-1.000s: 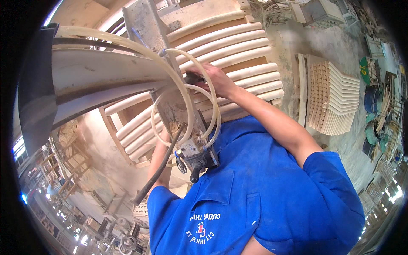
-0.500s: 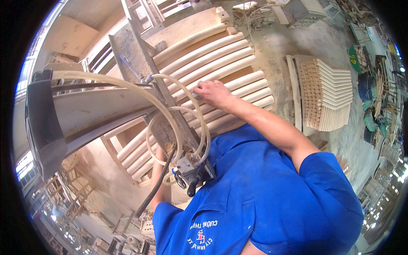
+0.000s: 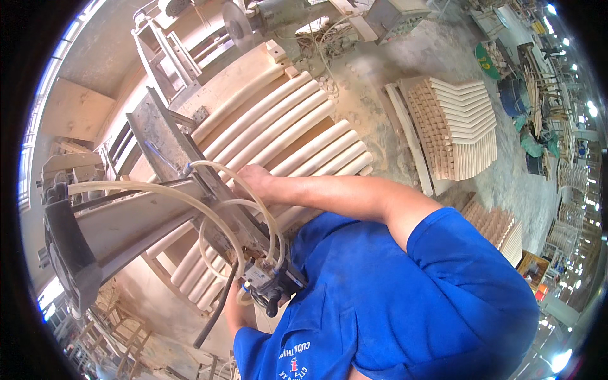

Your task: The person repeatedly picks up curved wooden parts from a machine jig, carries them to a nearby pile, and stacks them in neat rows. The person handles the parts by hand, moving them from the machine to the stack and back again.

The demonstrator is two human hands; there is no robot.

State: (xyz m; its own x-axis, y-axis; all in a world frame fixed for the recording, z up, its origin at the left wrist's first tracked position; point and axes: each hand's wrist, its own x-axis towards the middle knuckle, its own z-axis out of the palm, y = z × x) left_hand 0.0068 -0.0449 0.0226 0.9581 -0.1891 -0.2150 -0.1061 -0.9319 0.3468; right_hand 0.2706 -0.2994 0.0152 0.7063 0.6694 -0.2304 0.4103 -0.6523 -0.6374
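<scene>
Several pale, curved wooden slats (image 3: 272, 130) lie side by side on the bench under the machine. My right hand (image 3: 255, 182) reaches in over them, beside the steel channel of the machine. A clear hose and the channel cover its fingers, so I cannot see whether it holds a slat. My left forearm (image 3: 238, 311) goes up behind a metal valve with a black lever (image 3: 266, 290). The left hand itself is hidden behind the machine. More slat ends (image 3: 197, 275) show on the left side of the channel.
A thick steel arm (image 3: 136, 218) with looping air hoses (image 3: 158, 191) crosses above the bench. To the right, a stack of angled wooden pieces (image 3: 465, 126) stands on the floor. A second stack (image 3: 497, 225) is nearer me. A round blade (image 3: 237, 25) shows at the far side.
My right hand has moved left, from over the slats to beside the channel, where its fingers have gone out of sight. The whole view has shifted and turned.
</scene>
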